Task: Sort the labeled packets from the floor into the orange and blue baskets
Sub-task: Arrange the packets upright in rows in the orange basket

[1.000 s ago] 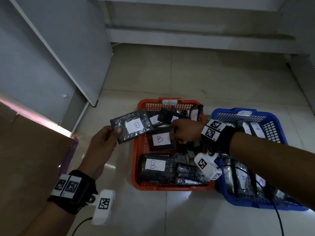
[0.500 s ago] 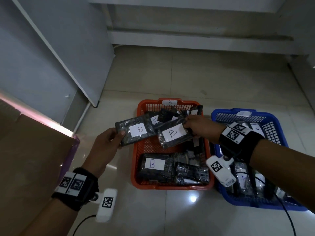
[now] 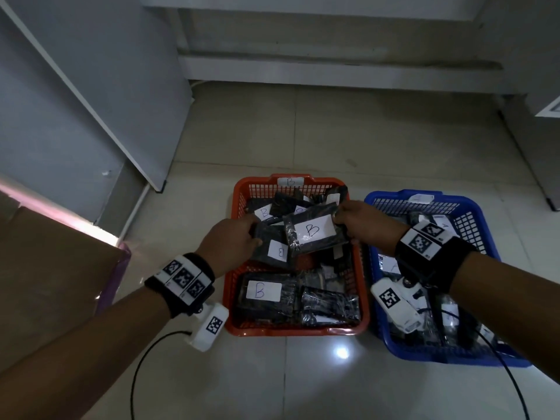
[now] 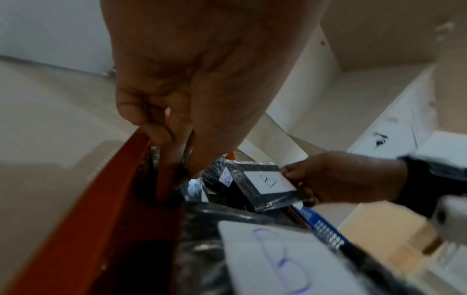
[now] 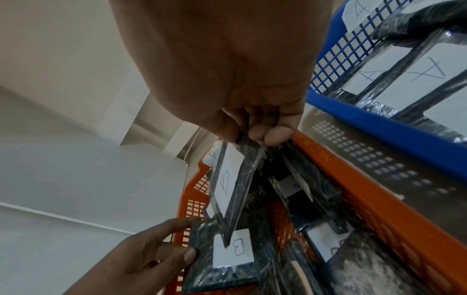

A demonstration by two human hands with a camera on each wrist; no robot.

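Both hands are positioned over the orange basket (image 3: pixel 298 327), which stands on the tiled floor (image 3: pixel 303 383) immediately left of the blue basket (image 3: pixel 481 357).

The right hand (image 3: pixel 362 225) pinches the far right corner of a black packet (image 3: pixel 315 233) bearing a white "B" label. Grip state: thumb and fingertips (image 5: pixel 275 133) closed on the packet's plastic edge; the packet hangs tilted above the basket contents.

The left hand (image 3: pixel 227 242) holds a second "B" packet (image 3: pixel 274 248) by its left edge. Grip state: thumb on top, fingers beneath. This packet lies partly under the first, just inside the orange basket's left wall.

Further "B" packets fill the orange basket, one (image 3: pixel 263 294) at its near left corner. The blue basket contains packets labelled "A" (image 5: pixel 414 79). Each basket carries a letter tag on its far rim.
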